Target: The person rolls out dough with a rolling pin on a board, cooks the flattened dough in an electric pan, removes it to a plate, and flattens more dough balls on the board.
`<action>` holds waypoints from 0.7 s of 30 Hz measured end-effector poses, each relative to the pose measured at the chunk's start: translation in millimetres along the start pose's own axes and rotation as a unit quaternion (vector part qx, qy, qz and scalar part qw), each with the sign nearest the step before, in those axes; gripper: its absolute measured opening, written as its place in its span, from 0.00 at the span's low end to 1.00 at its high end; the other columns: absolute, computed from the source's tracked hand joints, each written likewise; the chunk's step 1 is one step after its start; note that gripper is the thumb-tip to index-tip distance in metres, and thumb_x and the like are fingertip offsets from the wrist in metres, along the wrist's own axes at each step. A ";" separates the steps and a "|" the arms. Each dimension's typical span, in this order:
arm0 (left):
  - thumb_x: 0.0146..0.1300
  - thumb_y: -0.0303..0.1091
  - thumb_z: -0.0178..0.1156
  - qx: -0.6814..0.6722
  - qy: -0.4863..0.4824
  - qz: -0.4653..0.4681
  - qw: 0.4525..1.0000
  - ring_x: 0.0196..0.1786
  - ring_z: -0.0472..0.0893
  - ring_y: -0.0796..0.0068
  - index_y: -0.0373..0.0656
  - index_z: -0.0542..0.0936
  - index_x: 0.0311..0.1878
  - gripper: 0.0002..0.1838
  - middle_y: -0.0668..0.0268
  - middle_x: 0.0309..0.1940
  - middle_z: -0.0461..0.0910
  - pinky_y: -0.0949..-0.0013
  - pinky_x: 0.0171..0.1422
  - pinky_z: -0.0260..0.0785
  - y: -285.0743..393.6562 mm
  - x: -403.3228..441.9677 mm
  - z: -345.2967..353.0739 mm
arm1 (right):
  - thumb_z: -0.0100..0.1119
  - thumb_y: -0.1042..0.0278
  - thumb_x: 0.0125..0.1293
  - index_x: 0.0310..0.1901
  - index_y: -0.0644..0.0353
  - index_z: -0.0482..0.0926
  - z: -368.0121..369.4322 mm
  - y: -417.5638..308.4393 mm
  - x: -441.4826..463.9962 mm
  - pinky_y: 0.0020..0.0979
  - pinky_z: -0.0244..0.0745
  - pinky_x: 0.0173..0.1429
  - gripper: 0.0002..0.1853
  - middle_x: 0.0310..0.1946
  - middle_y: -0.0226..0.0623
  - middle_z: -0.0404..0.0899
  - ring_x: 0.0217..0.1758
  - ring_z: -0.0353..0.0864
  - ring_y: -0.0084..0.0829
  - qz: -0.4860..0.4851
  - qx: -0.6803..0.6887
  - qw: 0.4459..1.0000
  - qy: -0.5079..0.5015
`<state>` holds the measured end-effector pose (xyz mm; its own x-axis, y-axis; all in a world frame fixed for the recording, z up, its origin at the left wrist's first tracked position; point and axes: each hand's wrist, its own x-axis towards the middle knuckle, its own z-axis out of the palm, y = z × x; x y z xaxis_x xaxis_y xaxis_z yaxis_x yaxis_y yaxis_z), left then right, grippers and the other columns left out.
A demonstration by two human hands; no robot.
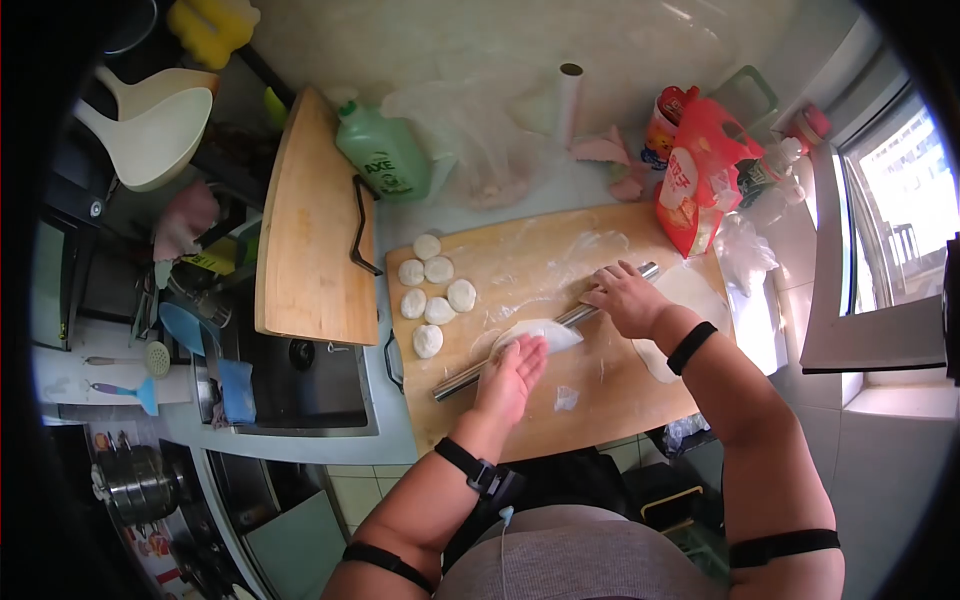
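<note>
A metal rolling pin (460,383) lies diagonally on the floured wooden board (620,415). My right hand (628,302) is closed over its upper right end. A thin white piece of dough (550,332) lies across the middle of the pin. Against the dough's near side rests my left hand (515,375), fingers stretched out and palm partly turned up. Several round dough pieces (438,310) sit at the board's left end. A wide flat sheet of dough (690,295) spreads at the right, partly hidden by my right wrist.
Left of the board are a sink (310,390) and an upright wooden board (315,230). Behind stand a green AXE bottle (385,155), a clear plastic bag (480,140) and a white roll (568,105). A red bag (695,175) leans at the back right beside the window (900,200).
</note>
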<state>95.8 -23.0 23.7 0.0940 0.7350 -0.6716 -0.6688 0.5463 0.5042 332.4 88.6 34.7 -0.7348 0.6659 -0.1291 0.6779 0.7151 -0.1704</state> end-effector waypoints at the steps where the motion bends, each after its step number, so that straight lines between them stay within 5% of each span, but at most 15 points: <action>1: 0.70 0.36 0.54 0.047 0.008 0.043 0.998 0.58 0.78 0.65 0.39 0.70 0.60 0.19 0.57 0.56 0.77 0.62 0.63 0.71 2.4 4.7 5.1 | 0.55 0.73 0.55 0.54 0.49 0.78 -2.2 -4.3 1.9 0.49 0.58 0.71 0.22 0.50 0.39 0.75 0.61 0.69 0.41 -0.002 -0.001 1.000 -0.001; 2: 0.70 0.36 0.54 0.044 0.009 0.044 0.998 0.58 0.78 0.65 0.39 0.70 0.60 0.19 0.57 0.56 0.77 0.62 0.63 0.71 0.6 10.1 0.9 | 0.55 0.71 0.55 0.57 0.50 0.77 -3.7 -12.0 1.3 0.51 0.55 0.73 0.24 0.53 0.40 0.74 0.63 0.68 0.41 0.004 0.019 1.000 0.006; 3: 0.67 0.34 0.58 0.359 -0.019 0.265 0.895 0.58 0.77 0.62 0.40 0.69 0.62 0.22 0.56 0.56 0.77 0.62 0.62 0.71 -3.4 18.7 -8.1 | 0.55 0.69 0.55 0.60 0.50 0.75 -4.0 -20.9 1.3 0.53 0.53 0.74 0.27 0.55 0.42 0.73 0.65 0.67 0.42 0.010 0.038 0.999 0.014; 4: 0.63 0.32 0.62 0.617 -0.042 0.443 0.649 0.58 0.77 0.60 0.41 0.69 0.63 0.25 0.56 0.56 0.76 0.61 0.61 0.71 -1.4 20.1 -8.1 | 0.56 0.67 0.55 0.61 0.54 0.74 -1.5 -31.7 3.2 0.53 0.53 0.74 0.28 0.58 0.42 0.72 0.66 0.66 0.42 -0.001 0.065 0.998 -0.013; 5: 0.54 0.30 0.67 0.680 -0.056 0.463 0.565 0.61 0.74 0.57 0.43 0.69 0.64 0.32 0.58 0.61 0.72 0.57 0.65 0.65 -2.4 18.3 -8.7 | 0.57 0.65 0.55 0.61 0.55 0.74 0.1 -43.4 4.0 0.53 0.53 0.74 0.28 0.57 0.42 0.72 0.66 0.67 0.42 -0.013 0.083 0.996 0.022; 8: 0.51 0.32 0.69 0.752 0.001 0.436 0.494 0.66 0.69 0.58 0.43 0.69 0.65 0.35 0.60 0.65 0.68 0.52 0.71 0.57 4.6 15.6 -0.7 | 0.60 0.62 0.55 0.59 0.56 0.74 12.4 -65.3 16.1 0.52 0.54 0.73 0.28 0.56 0.42 0.73 0.63 0.69 0.42 -0.001 0.107 0.991 0.083; 9: 0.50 0.35 0.69 0.765 0.020 0.394 0.509 0.72 0.62 0.59 0.43 0.67 0.66 0.38 0.60 0.69 0.63 0.48 0.75 0.47 4.7 21.6 -2.4 | 0.62 0.60 0.54 0.59 0.57 0.75 15.4 -68.2 22.3 0.51 0.56 0.72 0.28 0.56 0.41 0.73 0.61 0.71 0.42 0.022 0.114 0.987 0.113; 18: 0.57 0.38 0.64 0.818 -0.014 0.340 0.464 0.77 0.52 0.59 0.40 0.61 0.70 0.38 0.57 0.73 0.55 0.45 0.79 0.38 -17.4 0.0 -15.0 | 0.60 0.60 0.54 0.54 0.58 0.77 30.6 -79.9 12.5 0.44 0.60 0.68 0.24 0.53 0.39 0.74 0.59 0.71 0.37 0.004 0.078 0.994 0.079; 21: 0.58 0.39 0.62 0.793 -0.017 0.367 0.486 0.75 0.56 0.58 0.38 0.59 0.70 0.39 0.56 0.72 0.58 0.45 0.77 0.43 -42.7 -17.6 -24.0 | 0.54 0.58 0.58 0.60 0.62 0.73 39.2 -100.3 -8.8 0.48 0.53 0.73 0.28 0.62 0.43 0.69 0.69 0.63 0.40 -0.008 0.051 0.995 0.086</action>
<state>105.0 -68.9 0.9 0.2898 0.9571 0.0007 0.8759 -0.2655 0.4029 270.0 2.7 14.6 -0.7246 0.6880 0.0409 0.6546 0.7056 -0.2713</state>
